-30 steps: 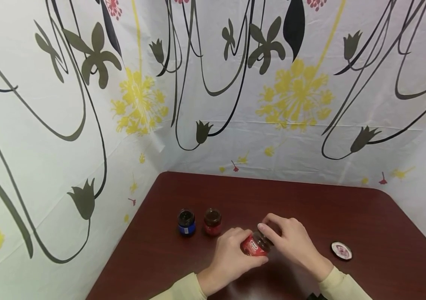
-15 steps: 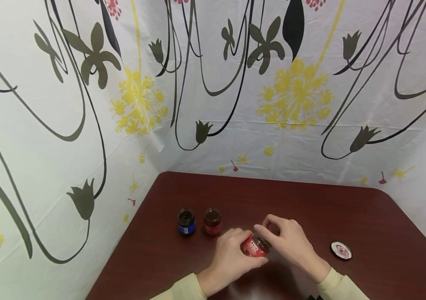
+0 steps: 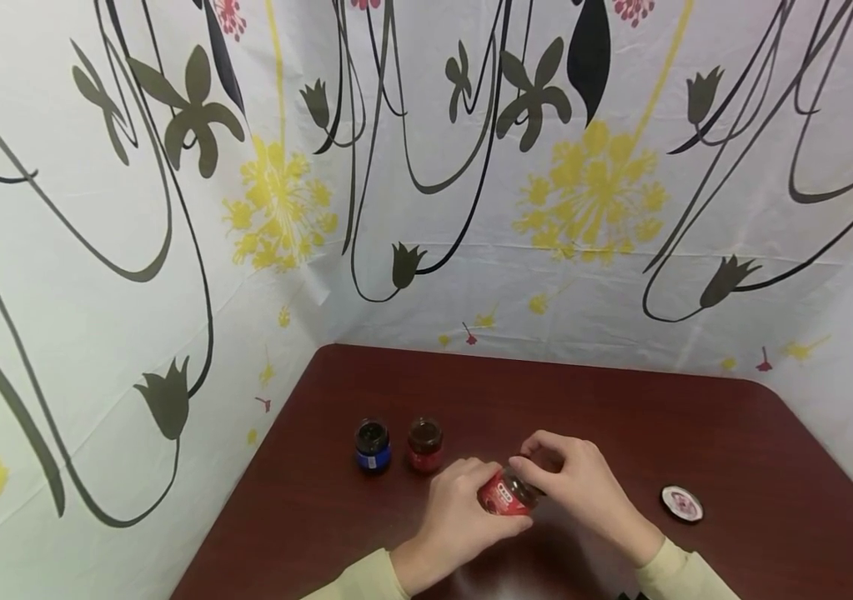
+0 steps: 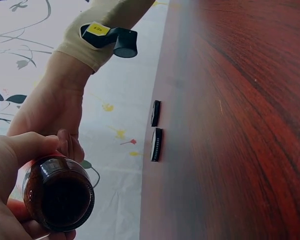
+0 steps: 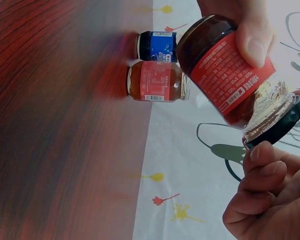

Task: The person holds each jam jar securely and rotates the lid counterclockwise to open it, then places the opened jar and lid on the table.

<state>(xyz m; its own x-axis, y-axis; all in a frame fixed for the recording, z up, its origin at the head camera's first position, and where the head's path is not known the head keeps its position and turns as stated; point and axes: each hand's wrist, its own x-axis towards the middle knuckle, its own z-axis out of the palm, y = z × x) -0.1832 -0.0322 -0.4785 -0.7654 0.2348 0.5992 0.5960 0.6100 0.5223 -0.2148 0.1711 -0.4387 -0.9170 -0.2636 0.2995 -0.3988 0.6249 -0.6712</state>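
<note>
My left hand [image 3: 464, 504] wraps round a glass jar [image 3: 504, 493] with a red label and dark brown contents. It is held up tilted, its mouth end leaning toward my right hand [image 3: 576, 475]. In the right wrist view, my right thumb and curled fingers grip a dark lid [image 5: 280, 122] at the jar's mouth. A shiny, crinkled-looking band [image 5: 267, 107] shows at the neck beside the lid. The jar's dark round base [image 4: 62, 197] faces the left wrist camera.
Left of my hands, on the dark red table [image 3: 531, 400], stand a blue-labelled jar [image 3: 373, 447] and a red-labelled jar [image 3: 426, 446]. A loose lid [image 3: 683, 503] lies to the right. The left wrist view shows a second lid [image 4: 156, 113]. A patterned cloth [image 3: 426, 208] hangs behind.
The held jar and my left hand have shifted very slightly to the left. My right thumb has moved a little to the left and down at the jar's mouth.
</note>
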